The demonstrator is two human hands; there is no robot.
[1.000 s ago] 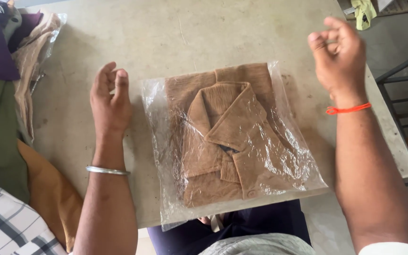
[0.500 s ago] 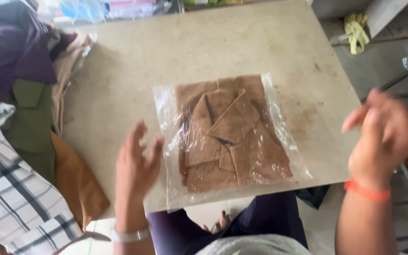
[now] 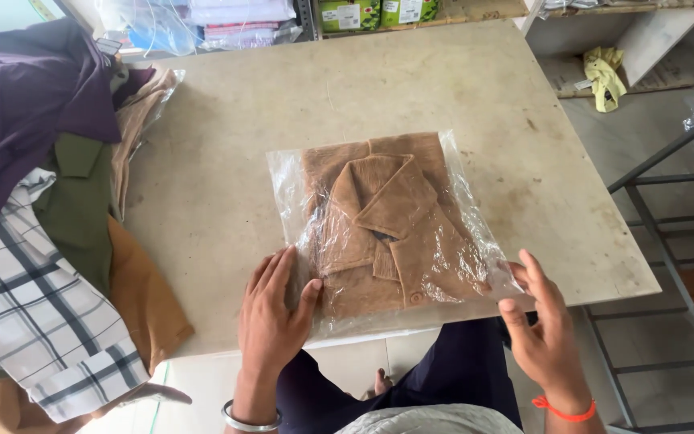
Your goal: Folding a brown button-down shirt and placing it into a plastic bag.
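While a heap of shirts [image 3: 50, 241] lies at the left of the table [image 3: 226, 161], we rest our left hand [image 3: 275, 313] flat and open on the near left corner of the bagged brown shirt [image 3: 387, 225]; our right hand [image 3: 544, 321], fingers loosely spread, pinches the bag's near right corner at the table's front edge.

— What's in front of me?
— My left hand [image 3: 276, 315] lies flat on a clear bag [image 3: 387, 233] holding a folded brown shirt [image 3: 383, 221]; my right hand [image 3: 541, 321] pinches its near corner.
— Around it?
— A pale table [image 3: 283, 120], clothes [image 3: 42, 201] piled left.
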